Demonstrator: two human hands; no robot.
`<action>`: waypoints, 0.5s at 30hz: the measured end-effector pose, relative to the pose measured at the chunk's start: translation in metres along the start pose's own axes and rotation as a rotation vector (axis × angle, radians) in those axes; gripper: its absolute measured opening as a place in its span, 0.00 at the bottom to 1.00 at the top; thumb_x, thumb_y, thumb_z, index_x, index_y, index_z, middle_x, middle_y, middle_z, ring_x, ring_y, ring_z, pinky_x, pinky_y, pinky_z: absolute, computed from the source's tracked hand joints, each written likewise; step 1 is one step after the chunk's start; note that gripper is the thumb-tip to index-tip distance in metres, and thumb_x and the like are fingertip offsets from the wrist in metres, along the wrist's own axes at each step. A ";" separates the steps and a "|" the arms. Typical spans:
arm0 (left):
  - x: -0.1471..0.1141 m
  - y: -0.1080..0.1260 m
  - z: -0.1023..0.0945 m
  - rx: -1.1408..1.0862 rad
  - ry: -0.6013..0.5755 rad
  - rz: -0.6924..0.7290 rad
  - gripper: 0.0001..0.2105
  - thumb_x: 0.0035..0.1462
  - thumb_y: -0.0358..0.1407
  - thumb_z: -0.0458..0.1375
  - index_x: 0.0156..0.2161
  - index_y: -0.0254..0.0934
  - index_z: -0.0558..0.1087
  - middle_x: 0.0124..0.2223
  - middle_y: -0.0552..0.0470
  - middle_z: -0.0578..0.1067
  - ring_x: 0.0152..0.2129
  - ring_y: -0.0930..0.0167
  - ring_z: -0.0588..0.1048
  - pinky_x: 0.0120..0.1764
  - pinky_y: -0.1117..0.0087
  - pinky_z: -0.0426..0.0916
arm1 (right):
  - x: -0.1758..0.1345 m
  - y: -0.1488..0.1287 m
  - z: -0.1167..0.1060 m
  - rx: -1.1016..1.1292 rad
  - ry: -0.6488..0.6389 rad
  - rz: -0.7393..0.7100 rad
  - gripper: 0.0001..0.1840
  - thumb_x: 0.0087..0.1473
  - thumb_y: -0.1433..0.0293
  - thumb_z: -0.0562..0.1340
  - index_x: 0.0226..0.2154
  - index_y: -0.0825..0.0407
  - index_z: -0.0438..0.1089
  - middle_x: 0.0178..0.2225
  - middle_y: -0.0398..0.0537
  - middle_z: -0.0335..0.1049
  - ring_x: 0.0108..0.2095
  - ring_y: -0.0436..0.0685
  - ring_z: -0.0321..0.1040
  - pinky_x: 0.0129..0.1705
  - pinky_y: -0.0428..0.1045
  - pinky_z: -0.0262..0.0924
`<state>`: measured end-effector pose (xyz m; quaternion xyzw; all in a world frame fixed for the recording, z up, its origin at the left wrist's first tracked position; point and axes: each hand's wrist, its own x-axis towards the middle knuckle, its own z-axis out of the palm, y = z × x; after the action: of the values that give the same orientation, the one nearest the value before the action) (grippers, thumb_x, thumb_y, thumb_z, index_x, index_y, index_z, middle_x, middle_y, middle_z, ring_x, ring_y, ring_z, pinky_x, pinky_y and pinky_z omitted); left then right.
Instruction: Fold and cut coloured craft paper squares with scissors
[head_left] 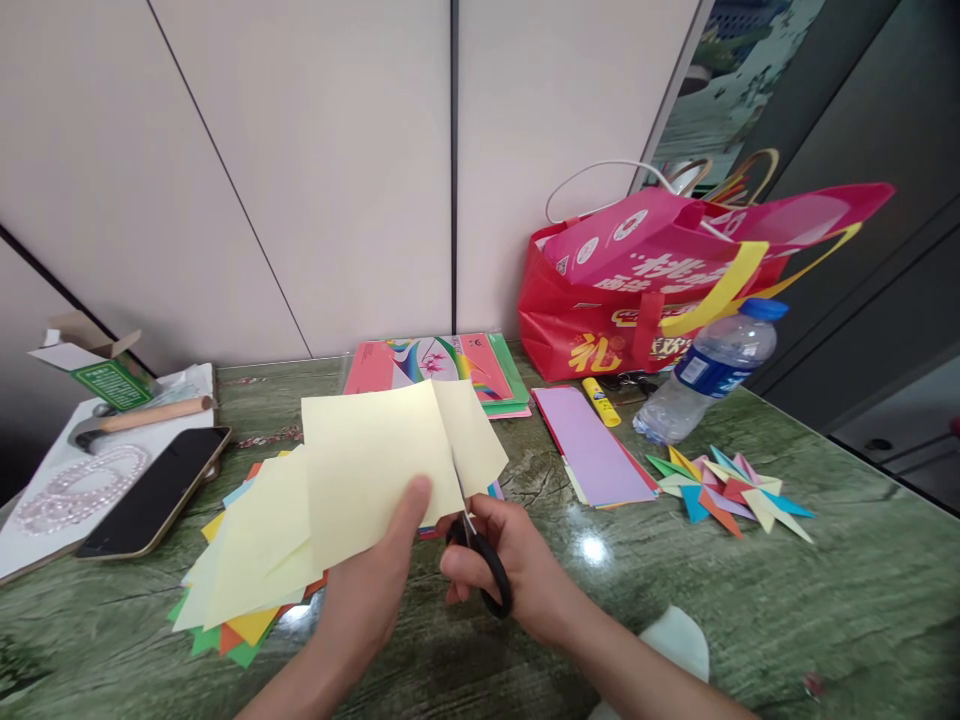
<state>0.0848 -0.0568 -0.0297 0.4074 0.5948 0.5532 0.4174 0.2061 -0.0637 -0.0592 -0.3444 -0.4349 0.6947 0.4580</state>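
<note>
A pale yellow sheet of paper (375,465) is pinched in my left hand (386,570), thumb on top and the other fingers hidden beneath. My right hand (510,560) is closed around the black handles of a pair of scissors (487,570). Their blades meet the sheet at its near edge, and a cut runs up from there, parting a narrower strip (472,435) on the right. Left of and below the sheet lies a fanned pile of coloured paper (255,560), pale yellow on top. Other coloured paper shows partly under the held sheet.
Behind are a paper pack (442,365) and a red gift bag (600,310). To the right lie purple strips (596,450), a glue stick (601,402), a water bottle (705,375) and folded paper pieces (731,490). At left are a phone (154,495), a hammer (142,415), beads (82,490) and a green box (112,375).
</note>
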 end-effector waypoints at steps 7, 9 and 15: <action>0.001 -0.003 0.000 -0.016 0.007 -0.012 0.26 0.45 0.40 0.60 0.51 0.41 0.65 0.50 0.50 0.71 0.53 0.64 0.63 0.57 0.62 0.50 | 0.000 -0.001 -0.001 -0.018 0.003 0.007 0.24 0.32 0.57 0.69 0.29 0.54 0.63 0.19 0.37 0.61 0.16 0.45 0.58 0.20 0.44 0.56; 0.001 -0.004 0.000 -0.010 0.014 0.001 0.26 0.45 0.40 0.60 0.51 0.41 0.65 0.50 0.50 0.71 0.53 0.64 0.62 0.57 0.63 0.50 | 0.000 -0.001 0.000 -0.031 0.006 0.006 0.24 0.33 0.56 0.68 0.29 0.54 0.63 0.18 0.36 0.61 0.15 0.45 0.58 0.20 0.44 0.55; 0.001 -0.005 0.000 -0.004 0.019 -0.006 0.25 0.45 0.41 0.60 0.51 0.41 0.65 0.51 0.50 0.70 0.54 0.64 0.61 0.57 0.63 0.50 | 0.001 -0.001 -0.001 -0.054 0.018 -0.008 0.23 0.33 0.56 0.68 0.27 0.54 0.62 0.17 0.36 0.61 0.14 0.45 0.59 0.18 0.43 0.53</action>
<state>0.0840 -0.0564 -0.0347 0.3995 0.5991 0.5568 0.4141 0.2070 -0.0626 -0.0581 -0.3611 -0.4506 0.6776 0.4554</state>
